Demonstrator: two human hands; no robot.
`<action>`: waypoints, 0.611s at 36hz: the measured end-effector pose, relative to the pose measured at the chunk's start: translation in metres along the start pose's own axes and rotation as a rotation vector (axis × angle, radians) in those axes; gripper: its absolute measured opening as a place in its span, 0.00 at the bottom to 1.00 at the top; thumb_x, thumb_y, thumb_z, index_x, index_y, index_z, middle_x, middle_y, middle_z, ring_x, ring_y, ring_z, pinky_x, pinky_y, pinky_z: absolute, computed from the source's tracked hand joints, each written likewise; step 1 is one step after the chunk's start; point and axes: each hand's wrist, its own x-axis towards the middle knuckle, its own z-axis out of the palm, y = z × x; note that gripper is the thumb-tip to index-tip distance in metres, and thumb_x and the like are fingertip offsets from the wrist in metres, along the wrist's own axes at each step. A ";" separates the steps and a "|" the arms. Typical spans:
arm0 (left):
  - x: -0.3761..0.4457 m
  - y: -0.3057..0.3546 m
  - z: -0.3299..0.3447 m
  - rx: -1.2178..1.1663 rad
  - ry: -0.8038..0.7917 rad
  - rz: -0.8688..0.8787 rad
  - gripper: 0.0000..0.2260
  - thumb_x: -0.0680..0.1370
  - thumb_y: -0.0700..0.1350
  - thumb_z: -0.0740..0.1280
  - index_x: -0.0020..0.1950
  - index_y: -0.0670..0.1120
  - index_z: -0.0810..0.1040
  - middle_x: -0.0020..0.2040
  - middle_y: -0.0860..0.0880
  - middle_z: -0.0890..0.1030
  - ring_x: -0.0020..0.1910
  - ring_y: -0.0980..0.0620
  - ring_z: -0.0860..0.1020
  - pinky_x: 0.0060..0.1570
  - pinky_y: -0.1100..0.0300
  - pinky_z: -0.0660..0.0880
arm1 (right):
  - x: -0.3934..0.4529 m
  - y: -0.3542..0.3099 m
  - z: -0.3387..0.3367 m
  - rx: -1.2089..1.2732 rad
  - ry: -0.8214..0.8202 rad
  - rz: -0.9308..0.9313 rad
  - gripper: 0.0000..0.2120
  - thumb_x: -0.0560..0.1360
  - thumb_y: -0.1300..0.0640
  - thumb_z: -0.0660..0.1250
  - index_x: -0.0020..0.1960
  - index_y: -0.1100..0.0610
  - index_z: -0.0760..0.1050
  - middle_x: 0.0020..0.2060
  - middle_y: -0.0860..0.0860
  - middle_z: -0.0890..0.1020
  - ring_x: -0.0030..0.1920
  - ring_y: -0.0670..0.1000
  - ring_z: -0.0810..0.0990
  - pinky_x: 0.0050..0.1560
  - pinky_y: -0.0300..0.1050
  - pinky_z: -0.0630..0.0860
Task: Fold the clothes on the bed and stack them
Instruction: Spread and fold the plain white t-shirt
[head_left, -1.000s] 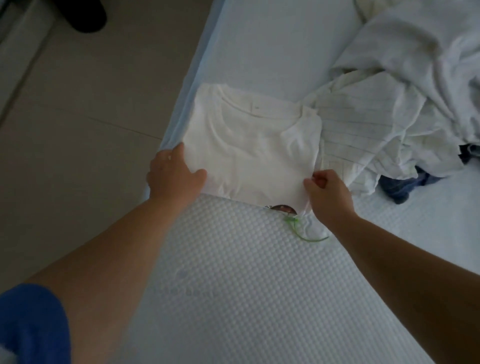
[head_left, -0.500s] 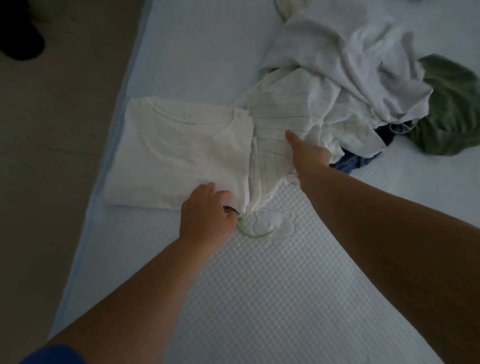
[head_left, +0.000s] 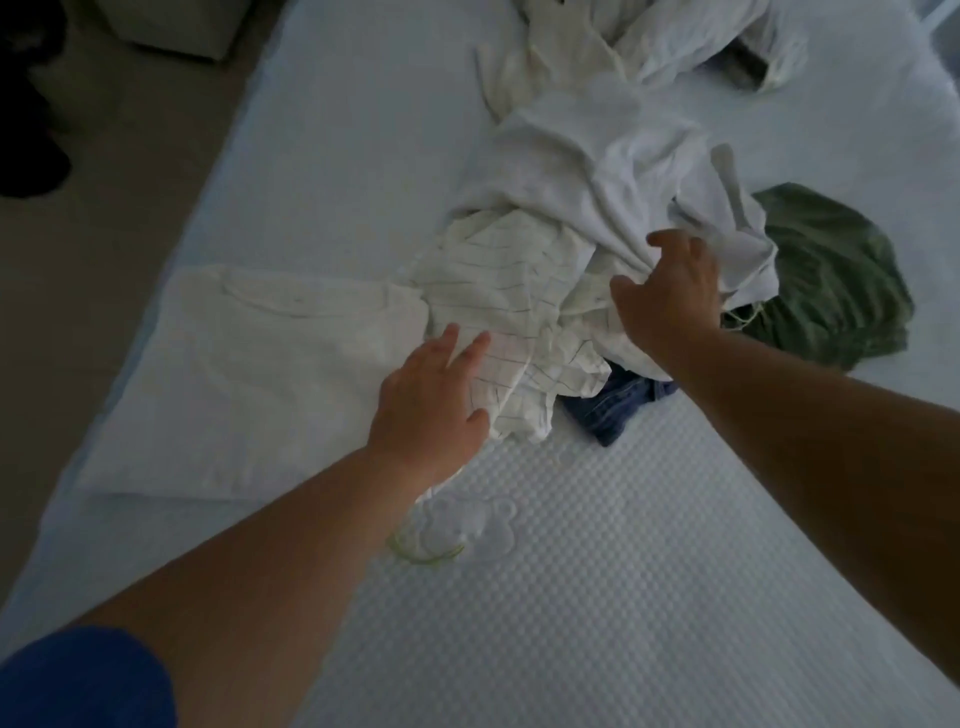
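I could not tell what the blue garment (head_left: 618, 402) was, mostly buried under the checked shirt (head_left: 514, 291).

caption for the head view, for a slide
Both hands reach for the checked shirt beside the folded white T-shirt.

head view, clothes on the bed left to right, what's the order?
folded white T-shirt → left hand → checked white garment → right hand → green garment. The plain white clothes and the blue denim piece overlap the middle, so they are left out.
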 end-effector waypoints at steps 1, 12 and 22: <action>0.007 0.005 0.003 0.003 -0.003 0.038 0.33 0.76 0.52 0.62 0.76 0.60 0.47 0.78 0.50 0.48 0.76 0.48 0.50 0.71 0.45 0.55 | 0.009 0.004 0.002 -0.018 -0.015 0.007 0.28 0.74 0.56 0.64 0.72 0.55 0.60 0.71 0.54 0.62 0.71 0.55 0.58 0.70 0.50 0.57; 0.041 0.014 0.065 0.113 -0.262 -0.059 0.34 0.75 0.63 0.57 0.73 0.66 0.39 0.78 0.53 0.42 0.76 0.49 0.43 0.68 0.36 0.44 | 0.052 0.068 0.039 0.081 -0.244 0.193 0.35 0.71 0.49 0.70 0.73 0.50 0.58 0.62 0.57 0.71 0.52 0.55 0.72 0.49 0.44 0.70; 0.027 0.055 0.041 0.088 -0.285 -0.197 0.28 0.76 0.58 0.60 0.75 0.59 0.56 0.76 0.48 0.57 0.75 0.48 0.55 0.72 0.40 0.51 | -0.016 0.103 -0.055 0.175 -0.123 0.066 0.09 0.73 0.48 0.66 0.47 0.53 0.74 0.33 0.48 0.76 0.33 0.49 0.75 0.30 0.43 0.72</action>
